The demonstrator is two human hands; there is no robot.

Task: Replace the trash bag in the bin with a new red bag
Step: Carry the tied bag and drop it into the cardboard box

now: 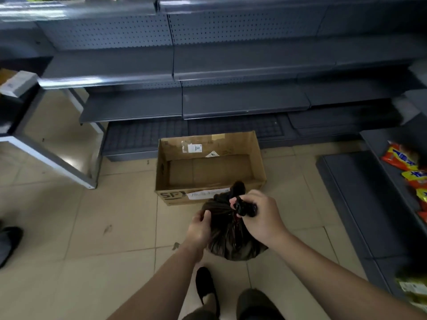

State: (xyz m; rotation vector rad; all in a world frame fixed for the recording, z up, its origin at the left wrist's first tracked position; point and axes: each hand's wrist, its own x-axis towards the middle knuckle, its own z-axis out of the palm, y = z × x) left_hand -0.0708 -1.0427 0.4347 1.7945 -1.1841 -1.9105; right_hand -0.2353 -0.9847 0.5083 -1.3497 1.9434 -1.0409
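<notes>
A full dark trash bag (228, 236) hangs above the tiled floor in front of me, its gathered top twisted into a knot. My right hand (261, 215) grips the twisted neck of the bag from the right. My left hand (199, 229) clasps the bag's upper left side. An open, empty cardboard box (208, 167) stands on the floor just beyond the bag. No red bag and no bin are in view.
Grey shop shelves (180, 102) run across the back, and a metal frame (53, 158) stands at the left. Another shelf (374, 204) at the right carries orange snack packets (402, 162). My shoes (205, 287) are below the bag. Someone's dark shoe (9, 243) shows at the left edge.
</notes>
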